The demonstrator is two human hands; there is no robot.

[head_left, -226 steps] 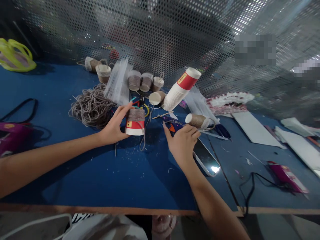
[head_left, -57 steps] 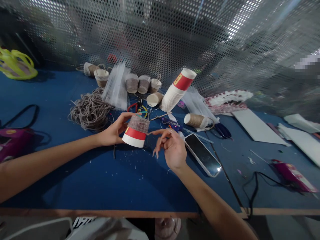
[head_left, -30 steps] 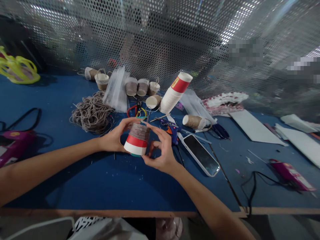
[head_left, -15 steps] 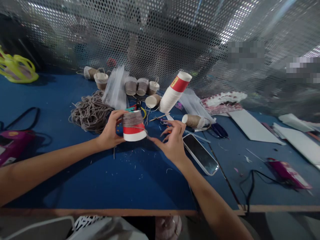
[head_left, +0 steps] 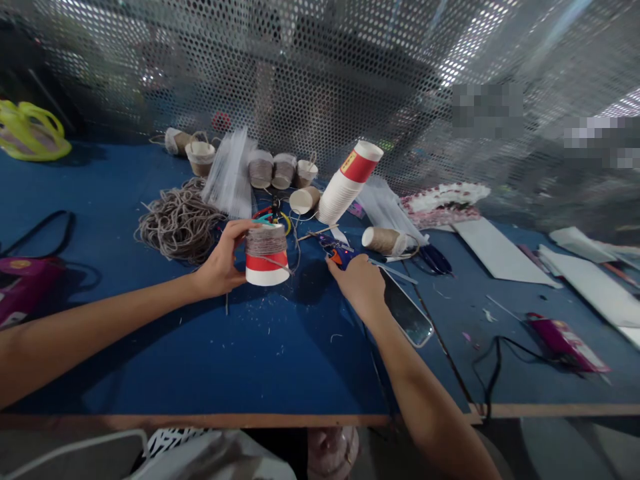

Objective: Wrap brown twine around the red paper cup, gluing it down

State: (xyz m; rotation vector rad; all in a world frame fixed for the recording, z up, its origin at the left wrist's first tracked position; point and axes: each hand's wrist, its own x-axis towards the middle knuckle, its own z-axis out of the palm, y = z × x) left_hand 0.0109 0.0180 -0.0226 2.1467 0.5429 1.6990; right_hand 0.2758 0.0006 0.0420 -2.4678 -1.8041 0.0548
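My left hand (head_left: 223, 263) is closed round a red and white paper cup (head_left: 267, 267), held upside down above the table. Grey cord (head_left: 266, 241) is wound round the cup's upper part, and a loose end of it hangs at the right side. My right hand (head_left: 361, 280) is wrapped round a blue glue gun (head_left: 342, 253) with an orange trigger; its grip is hidden by the fingers. Beside that wrist lies a smartphone (head_left: 407, 310), partly covered by the hand. A heap of grey cord (head_left: 177, 223) rests behind my left hand.
A leaning stack of paper cups (head_left: 345, 190) stands at the back, near several cord-wrapped cups (head_left: 261, 170). Further right are a twine-wrapped cup (head_left: 384, 240), white boards (head_left: 505, 253) and a purple device (head_left: 565, 340) with a black strap. A perforated metal screen (head_left: 300, 80) rises behind the table.
My right hand has let go of the loose cord end, moved right and closed on the blue glue gun. My left hand still holds the cup in nearly the same place.
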